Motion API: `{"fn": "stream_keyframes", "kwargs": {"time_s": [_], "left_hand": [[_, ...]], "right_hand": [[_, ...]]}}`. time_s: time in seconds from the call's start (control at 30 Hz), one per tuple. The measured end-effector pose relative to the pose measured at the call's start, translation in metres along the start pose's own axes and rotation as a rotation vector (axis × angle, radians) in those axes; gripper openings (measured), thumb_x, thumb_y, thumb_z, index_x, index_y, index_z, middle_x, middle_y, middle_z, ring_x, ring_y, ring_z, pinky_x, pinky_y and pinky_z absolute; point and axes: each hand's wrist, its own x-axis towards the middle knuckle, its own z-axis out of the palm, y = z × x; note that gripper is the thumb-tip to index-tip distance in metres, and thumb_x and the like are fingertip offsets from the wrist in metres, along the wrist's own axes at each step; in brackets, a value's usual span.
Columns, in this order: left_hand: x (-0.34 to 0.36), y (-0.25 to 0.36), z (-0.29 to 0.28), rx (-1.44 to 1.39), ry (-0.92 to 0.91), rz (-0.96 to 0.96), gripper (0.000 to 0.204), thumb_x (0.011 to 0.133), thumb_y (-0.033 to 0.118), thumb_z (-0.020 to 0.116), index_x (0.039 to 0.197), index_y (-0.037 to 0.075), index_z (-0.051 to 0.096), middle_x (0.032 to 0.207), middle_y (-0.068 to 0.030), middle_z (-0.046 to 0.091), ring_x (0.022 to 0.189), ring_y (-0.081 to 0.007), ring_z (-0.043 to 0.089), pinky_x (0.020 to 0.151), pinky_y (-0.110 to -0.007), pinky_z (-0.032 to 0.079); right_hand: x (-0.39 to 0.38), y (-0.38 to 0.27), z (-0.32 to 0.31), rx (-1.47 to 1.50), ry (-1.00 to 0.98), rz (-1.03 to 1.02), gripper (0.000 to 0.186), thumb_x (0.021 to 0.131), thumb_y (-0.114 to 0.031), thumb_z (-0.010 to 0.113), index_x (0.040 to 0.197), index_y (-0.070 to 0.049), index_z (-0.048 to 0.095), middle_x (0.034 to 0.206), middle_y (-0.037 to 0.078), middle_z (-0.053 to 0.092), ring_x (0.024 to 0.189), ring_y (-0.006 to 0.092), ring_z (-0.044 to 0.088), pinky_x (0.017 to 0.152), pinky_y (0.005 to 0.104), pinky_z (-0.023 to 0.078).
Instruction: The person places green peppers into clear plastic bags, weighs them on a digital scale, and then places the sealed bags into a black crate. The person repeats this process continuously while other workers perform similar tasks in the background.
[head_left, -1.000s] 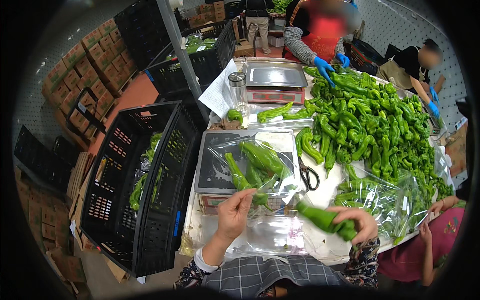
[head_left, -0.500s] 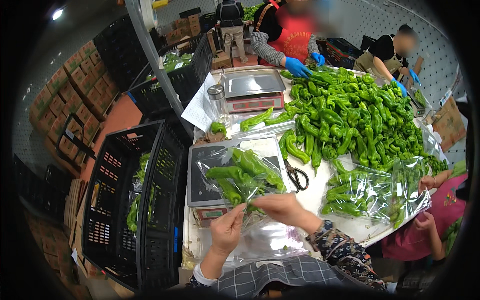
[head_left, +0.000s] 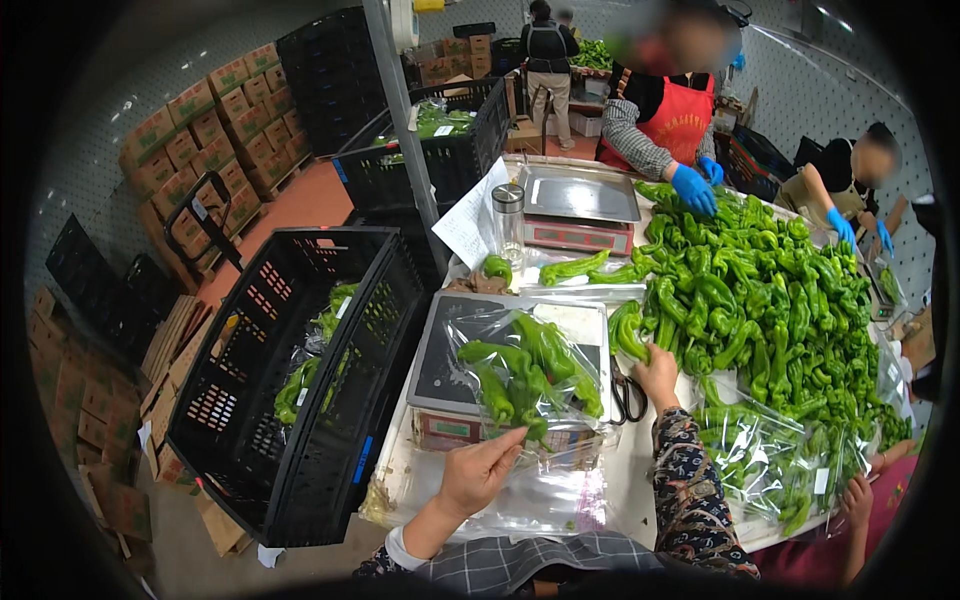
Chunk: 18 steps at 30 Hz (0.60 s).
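Note:
A clear plastic bag [head_left: 580, 345] with several long green peppers in it lies on the near scale [head_left: 428, 372]. My left hand [head_left: 478, 478] pinches the bag at its near end. Just right of the scale, my right hand [head_left: 657, 378] has its fingers closed around the lower end of a green pepper [head_left: 630, 332] at the left edge of the big pepper heap [head_left: 740, 290]; its fingertips are partly hidden. A pair of scissors [head_left: 630, 397] lies beside my right wrist. Flat clear bags [head_left: 540, 490] are spread in front of the scale.
To the left stands a black crate [head_left: 250, 390] with bagged peppers inside. A second scale [head_left: 580, 195], a glass jar [head_left: 508, 228] and a paper sheet [head_left: 475, 220] sit farther back. Filled bags [head_left: 750, 435] lie at right. Co-workers' gloved hands [head_left: 692, 190] reach over the heap.
My right hand has left the bag and moved right and forward to the pepper heap. My left hand stays on the bag. The whole view has shifted.

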Motion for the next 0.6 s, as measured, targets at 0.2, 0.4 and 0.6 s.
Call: {"fn": "stream_keyframes", "kwargs": {"time_s": [0.2, 0.4, 0.6], "left_hand": [[-0.005, 0.019, -0.001, 0.186, 0.090, 0.358, 0.040, 0.069, 0.012, 0.068, 0.108, 0.006, 0.058, 0.061, -0.0009, 0.050, 0.049, -0.0168, 0.046, 0.045, -0.029, 0.039], [-0.011, 0.055, 0.017, -0.156, -0.379, 0.210, 0.070, 0.072, 0.031, 0.065, 0.130, 0.005, 0.036, 0.055, -0.0082, 0.051, 0.045, -0.0237, 0.051, 0.044, -0.034, 0.040], [-0.029, 0.046, 0.021, -0.386, -0.601, -0.124, 0.036, 0.073, 0.029, 0.067, 0.097, 0.006, 0.054, 0.049, -0.0043, 0.046, 0.042, -0.0191, 0.047, 0.043, -0.032, 0.036]], "right_hand": [[-0.047, -0.048, -0.119, 0.684, 0.106, 0.125, 0.027, 0.073, -0.002, 0.057, 0.099, -0.004, 0.057, 0.081, 0.004, 0.058, 0.069, 0.0103, 0.053, 0.058, 0.0217, 0.042], [-0.141, -0.085, -0.211, 0.932, -0.405, -0.162, 0.032, 0.060, -0.019, 0.062, 0.086, 0.000, 0.060, 0.078, 0.006, 0.059, 0.071, 0.0146, 0.058, 0.064, 0.0255, 0.046], [-0.186, -0.145, -0.176, 1.137, -0.316, -0.069, 0.054, 0.062, -0.005, 0.063, 0.114, 0.001, 0.048, 0.105, 0.010, 0.054, 0.094, 0.0176, 0.052, 0.087, 0.0290, 0.038]]}}
